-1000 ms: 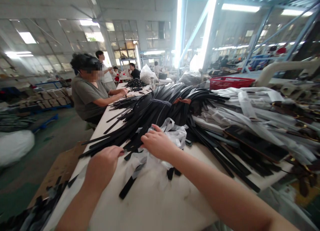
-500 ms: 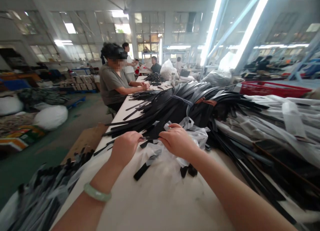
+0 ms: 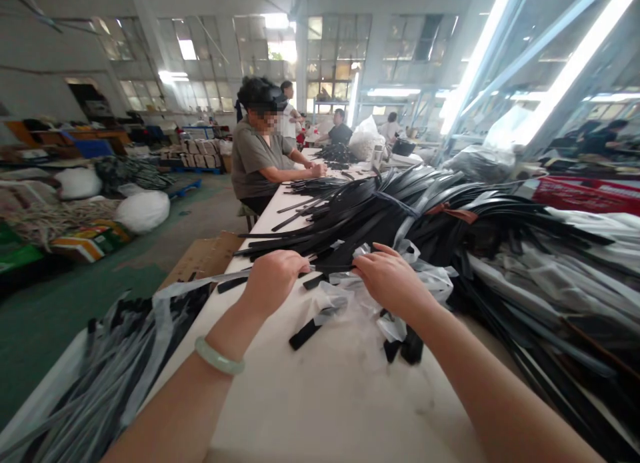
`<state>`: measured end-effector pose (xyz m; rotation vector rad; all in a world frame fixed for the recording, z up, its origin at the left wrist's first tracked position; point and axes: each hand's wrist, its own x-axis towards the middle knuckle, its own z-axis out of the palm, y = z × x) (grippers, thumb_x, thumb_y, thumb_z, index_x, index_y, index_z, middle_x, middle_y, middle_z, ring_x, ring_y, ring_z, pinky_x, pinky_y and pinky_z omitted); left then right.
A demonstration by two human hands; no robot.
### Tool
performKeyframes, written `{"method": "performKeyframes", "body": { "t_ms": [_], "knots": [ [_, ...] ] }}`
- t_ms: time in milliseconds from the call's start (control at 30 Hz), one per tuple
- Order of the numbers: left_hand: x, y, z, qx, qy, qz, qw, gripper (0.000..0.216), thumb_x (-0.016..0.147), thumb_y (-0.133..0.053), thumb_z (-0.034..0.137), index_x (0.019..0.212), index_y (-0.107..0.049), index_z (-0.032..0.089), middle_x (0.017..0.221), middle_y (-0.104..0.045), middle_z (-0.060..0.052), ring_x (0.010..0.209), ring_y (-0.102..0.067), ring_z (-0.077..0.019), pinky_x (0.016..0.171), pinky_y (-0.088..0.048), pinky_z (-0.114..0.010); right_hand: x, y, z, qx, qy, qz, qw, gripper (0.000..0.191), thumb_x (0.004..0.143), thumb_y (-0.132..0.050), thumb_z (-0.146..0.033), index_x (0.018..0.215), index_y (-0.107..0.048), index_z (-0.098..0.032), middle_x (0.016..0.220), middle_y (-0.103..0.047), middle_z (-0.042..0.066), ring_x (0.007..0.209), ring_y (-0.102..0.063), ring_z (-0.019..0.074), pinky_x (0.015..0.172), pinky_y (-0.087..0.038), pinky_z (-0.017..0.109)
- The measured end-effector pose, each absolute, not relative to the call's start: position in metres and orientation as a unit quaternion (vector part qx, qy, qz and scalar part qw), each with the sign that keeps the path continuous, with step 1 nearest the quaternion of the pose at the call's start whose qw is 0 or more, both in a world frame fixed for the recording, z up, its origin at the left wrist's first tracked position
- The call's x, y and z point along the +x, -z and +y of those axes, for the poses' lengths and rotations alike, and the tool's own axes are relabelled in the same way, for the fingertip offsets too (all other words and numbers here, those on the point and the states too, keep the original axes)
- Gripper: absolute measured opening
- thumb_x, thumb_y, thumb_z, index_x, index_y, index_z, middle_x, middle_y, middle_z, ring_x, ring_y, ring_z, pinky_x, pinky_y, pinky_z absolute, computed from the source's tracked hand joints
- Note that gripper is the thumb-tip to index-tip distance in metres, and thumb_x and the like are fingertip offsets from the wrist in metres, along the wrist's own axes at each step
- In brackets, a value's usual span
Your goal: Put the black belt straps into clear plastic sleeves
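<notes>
My left hand (image 3: 277, 283), wearing a pale green bangle (image 3: 219, 357) on its wrist, is closed in a pinch on one end of a thin dark strip (image 3: 331, 268). The strip runs level above the table to my right hand (image 3: 393, 279), whose fingers are closed on its other end. From behind my left hand a translucent film strip (image 3: 193, 286) trails over the table's left edge. Crumpled translucent film (image 3: 435, 283) lies behind and beside my right hand. Short black strip pieces (image 3: 305, 334) lie on the white table (image 3: 320, 409) below my hands. My fingertips are partly hidden.
A big tied bundle of black strips (image 3: 370, 209) covers the table beyond my hands. More film-wrapped strips (image 3: 110, 369) stand low at the left. A co-worker (image 3: 257, 149) sits along the table's left side. A red crate (image 3: 590, 193) stands at the right.
The view has turned left, so the scene sits further right. The translucent film strip now stretches out leftward from my left hand. Both hands keep their hold and similar spacing.
</notes>
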<state>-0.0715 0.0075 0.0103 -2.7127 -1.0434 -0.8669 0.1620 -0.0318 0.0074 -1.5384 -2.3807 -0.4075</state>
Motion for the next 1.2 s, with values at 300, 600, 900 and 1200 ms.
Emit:
{"method": "performKeyframes", "body": {
  "t_ms": [300, 600, 900, 1200],
  "knots": [
    [-0.061, -0.005, -0.001, -0.886, 0.292, -0.346, -0.099, 0.013, 0.083, -0.057, 0.014, 0.082, -0.070, 0.018, 0.085, -0.072, -0.001, 0.083, -0.065, -0.0149, 0.078, -0.047, -0.025, 0.127, -0.003, -0.049, -0.494, 0.140, -0.847, 0.139, 0.018, 0.087, -0.047, -0.012, 0.075, -0.059, -0.018, 0.070, -0.065, 0.003, 0.071, -0.061, 0.0172, 0.084, -0.032, 0.030],
    [-0.098, -0.007, 0.014, -0.872, 0.047, -0.485, -0.045, 0.034, 0.076, -0.066, 0.047, 0.087, -0.067, 0.015, 0.089, -0.068, -0.010, 0.085, -0.064, -0.0246, 0.074, -0.049, -0.032, 0.150, 0.011, -0.035, -0.478, 0.155, -0.850, 0.155, 0.026, 0.092, -0.043, -0.022, 0.074, -0.062, -0.019, 0.068, -0.067, 0.003, 0.070, -0.063, 0.0178, 0.085, -0.036, 0.033],
    [-0.070, -0.005, -0.004, -0.876, 0.150, -0.456, 0.037, 0.054, 0.088, -0.033, 0.061, 0.083, -0.062, 0.016, 0.082, -0.069, -0.010, 0.077, -0.067, -0.0249, 0.062, -0.048, -0.032, 0.192, 0.002, -0.030, -0.428, 0.189, -0.848, 0.249, 0.024, 0.092, -0.043, -0.025, 0.105, -0.063, -0.023, 0.086, -0.070, 0.004, 0.075, -0.062, 0.0200, 0.082, -0.043, 0.035],
    [-0.081, -0.028, -0.016, -0.807, 0.247, -0.517, 0.142, 0.021, 0.093, -0.042, 0.033, 0.088, -0.055, 0.017, 0.086, -0.061, -0.008, 0.087, -0.059, -0.0232, 0.071, -0.045, -0.034, 0.175, -0.018, -0.057, -0.427, 0.270, -0.825, 0.255, 0.051, 0.089, -0.038, -0.018, 0.135, -0.042, -0.038, 0.100, -0.064, 0.005, 0.078, -0.062, 0.0227, 0.065, -0.043, 0.035]
  ]
}}
